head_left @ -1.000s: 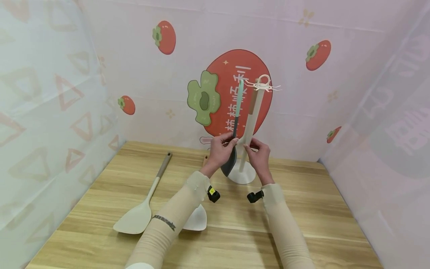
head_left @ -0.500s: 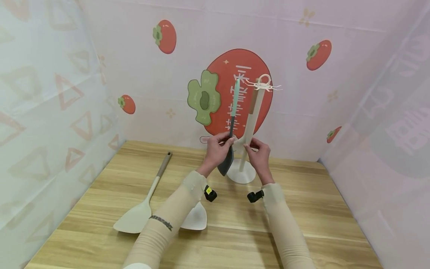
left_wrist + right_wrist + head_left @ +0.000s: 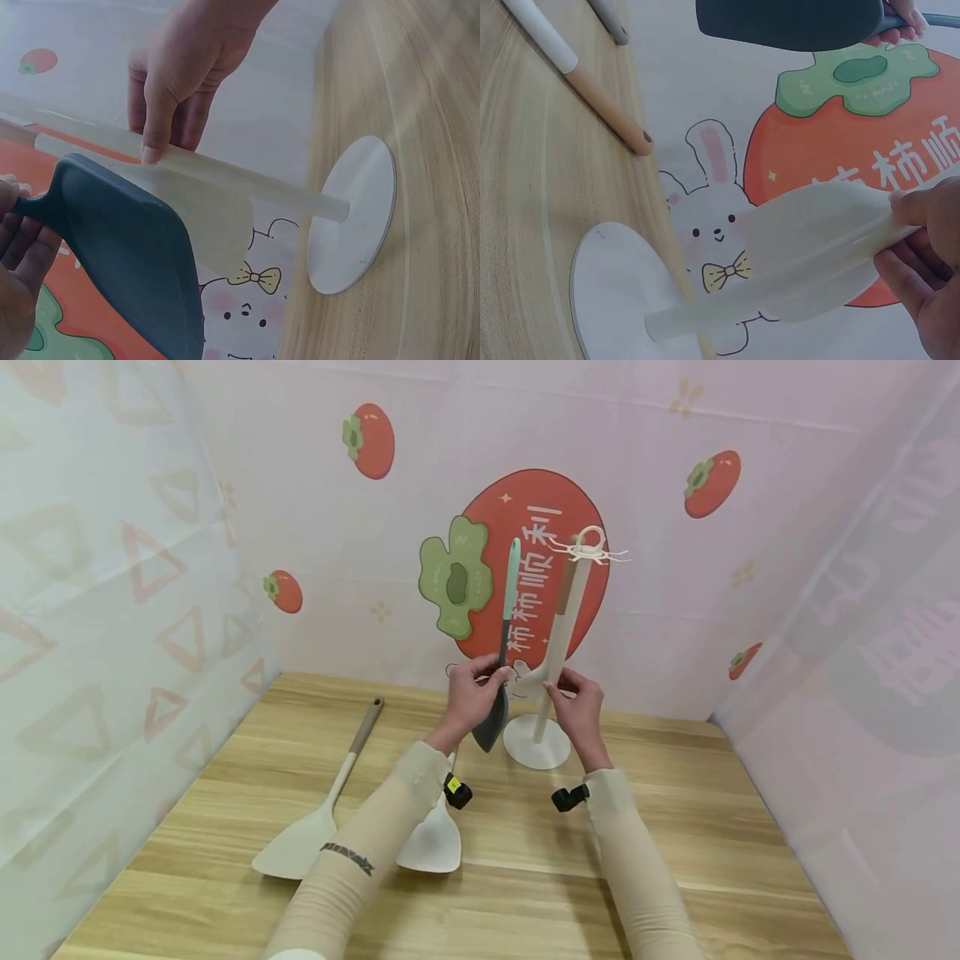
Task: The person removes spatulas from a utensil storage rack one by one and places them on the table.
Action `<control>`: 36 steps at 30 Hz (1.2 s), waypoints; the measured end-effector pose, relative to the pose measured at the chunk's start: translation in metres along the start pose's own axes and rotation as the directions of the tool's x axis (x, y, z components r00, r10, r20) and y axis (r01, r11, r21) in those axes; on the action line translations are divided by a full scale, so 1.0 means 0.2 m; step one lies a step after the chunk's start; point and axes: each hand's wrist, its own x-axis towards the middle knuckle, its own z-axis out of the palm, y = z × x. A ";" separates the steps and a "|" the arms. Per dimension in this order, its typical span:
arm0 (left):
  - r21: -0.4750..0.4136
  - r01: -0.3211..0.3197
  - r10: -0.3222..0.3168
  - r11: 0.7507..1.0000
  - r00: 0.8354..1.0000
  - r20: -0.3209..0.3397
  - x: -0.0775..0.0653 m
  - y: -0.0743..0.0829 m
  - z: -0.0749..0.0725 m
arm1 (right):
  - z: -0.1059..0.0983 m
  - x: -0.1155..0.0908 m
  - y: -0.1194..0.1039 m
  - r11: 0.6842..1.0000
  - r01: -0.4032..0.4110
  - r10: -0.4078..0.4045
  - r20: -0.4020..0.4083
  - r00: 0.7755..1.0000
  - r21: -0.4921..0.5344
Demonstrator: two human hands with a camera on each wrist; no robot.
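My left hand (image 3: 468, 697) pinches the neck of a spatula (image 3: 512, 585) with a mint handle and dark blade. The spatula stands nearly upright, blade down, left of a white utensil stand (image 3: 558, 647) and apart from it. My right hand (image 3: 577, 702) grips the stand's pole at mid height between thumb and fingers. Against the pole hangs a cream turner (image 3: 802, 225) with a brown handle, its blade downward; whether the fingers also touch it, I cannot tell. Thin hooks (image 3: 588, 554) and a ring top the stand, and its round base (image 3: 352, 225) rests on the table.
A pale turner (image 3: 300, 843) with a grey handle lies at the left of the wooden table (image 3: 525, 910). Another white spatula (image 3: 435, 839) lies partly under my left forearm, its wood-coloured handle (image 3: 611, 112) toward the back. A printed cloth wall (image 3: 645, 610) stands behind.
My left hand has moved left with the mint-handled spatula, away from the stand, and more of the white spatula beneath the forearm shows. The right hand and stand have stayed in place.
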 end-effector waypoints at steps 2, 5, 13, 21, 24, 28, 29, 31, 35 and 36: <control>-0.001 0.000 0.000 1.000 1.000 -0.017 0.00 0.00 -0.01 | 0.00 0.00 0.00 1.000 -0.002 0.002 0.004 1.000 0.002; 0.006 -0.002 0.003 1.000 0.999 -0.036 -0.01 0.01 -0.03 | -0.01 0.00 0.00 1.000 -0.005 0.005 0.009 1.000 -0.001; 0.016 -0.003 0.004 1.000 0.999 -0.044 -0.03 0.07 -0.10 | 0.00 0.00 0.00 1.000 0.009 -0.009 -0.010 1.000 0.002; 0.008 -0.027 0.028 1.000 0.998 -0.051 -0.06 0.18 -0.18 | 0.02 -0.01 0.00 1.000 0.017 -0.017 -0.037 0.999 -0.005; 0.010 -0.035 0.036 0.999 0.998 -0.058 -0.07 0.18 -0.19 | 0.01 -0.01 0.00 1.000 0.016 -0.016 -0.034 0.999 0.001; 0.002 -0.043 0.043 0.999 0.997 -0.058 -0.07 0.16 -0.21 | 0.01 -0.01 -0.01 1.000 0.004 -0.004 -0.021 1.000 0.003; 0.002 -0.046 0.046 0.999 0.997 -0.058 -0.07 0.16 -0.22 | 0.01 -0.01 -0.01 1.000 0.001 -0.001 -0.021 1.000 0.004; 0.004 -0.049 0.049 0.999 0.997 -0.058 -0.07 0.15 -0.23 | 0.01 -0.01 -0.01 1.000 -0.001 0.001 -0.023 1.000 0.002; 0.011 -0.040 0.041 0.999 0.997 -0.071 -0.07 0.16 -0.25 | 0.01 -0.01 0.00 1.000 0.003 -0.002 -0.026 1.000 0.002; 0.012 -0.036 0.037 0.999 0.997 -0.073 -0.07 0.17 -0.26 | 0.01 -0.01 0.00 1.000 0.004 -0.004 -0.025 1.000 0.002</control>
